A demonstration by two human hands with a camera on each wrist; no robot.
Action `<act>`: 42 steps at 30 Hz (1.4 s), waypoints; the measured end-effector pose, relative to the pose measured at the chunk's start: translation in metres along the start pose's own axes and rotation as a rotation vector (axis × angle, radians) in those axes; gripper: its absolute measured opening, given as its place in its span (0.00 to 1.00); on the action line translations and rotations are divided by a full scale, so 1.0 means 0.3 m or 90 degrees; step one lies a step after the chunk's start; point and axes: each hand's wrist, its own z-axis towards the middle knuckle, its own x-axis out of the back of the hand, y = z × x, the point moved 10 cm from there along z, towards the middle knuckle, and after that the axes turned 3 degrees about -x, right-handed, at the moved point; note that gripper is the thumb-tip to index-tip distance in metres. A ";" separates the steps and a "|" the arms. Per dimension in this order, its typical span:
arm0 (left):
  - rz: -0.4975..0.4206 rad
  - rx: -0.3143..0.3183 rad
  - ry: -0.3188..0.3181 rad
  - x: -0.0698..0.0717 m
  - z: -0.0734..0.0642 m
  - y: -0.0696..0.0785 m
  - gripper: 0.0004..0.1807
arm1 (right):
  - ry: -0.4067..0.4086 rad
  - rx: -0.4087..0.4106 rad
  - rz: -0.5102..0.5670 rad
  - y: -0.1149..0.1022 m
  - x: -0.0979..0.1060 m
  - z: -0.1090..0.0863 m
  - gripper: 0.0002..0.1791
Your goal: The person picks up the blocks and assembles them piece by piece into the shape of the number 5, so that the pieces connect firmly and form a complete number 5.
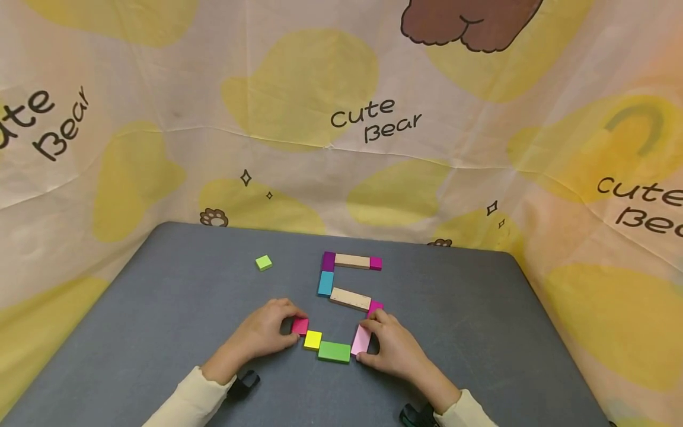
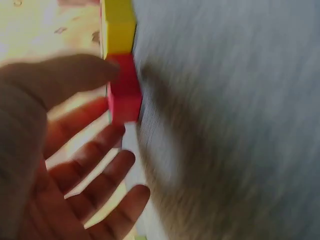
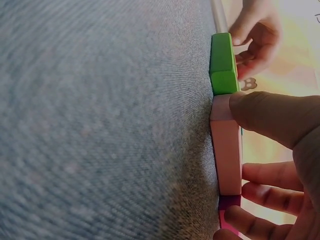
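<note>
At the lower left end of a winding row of blocks, my left hand (image 1: 269, 329) pinches a pinkish-red block (image 1: 300, 326) between thumb and index finger. A yellow block (image 1: 312, 340) sits at its corner, followed by a green block (image 1: 334, 352). My right hand (image 1: 393, 347) holds a light pink block (image 1: 361, 340) at the lower right, thumb at its near end beside the green block. A magenta block (image 1: 376, 308) lies at the far end of the pink one, partly hidden by the right fingers. In the left wrist view the red block (image 2: 125, 90) meets the yellow one.
Beyond my hands the row continues with a wooden block (image 1: 350, 299), a blue block (image 1: 326, 284), a purple block (image 1: 328, 261), another wooden block (image 1: 353, 261) and a small magenta block (image 1: 376, 264). A lime block (image 1: 264, 263) lies apart, far left on the grey table (image 1: 453, 308). Printed cloth surrounds it.
</note>
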 end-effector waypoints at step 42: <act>0.008 0.162 0.077 0.188 0.118 -0.333 0.24 | 0.001 0.006 0.003 -0.003 0.006 -0.003 0.31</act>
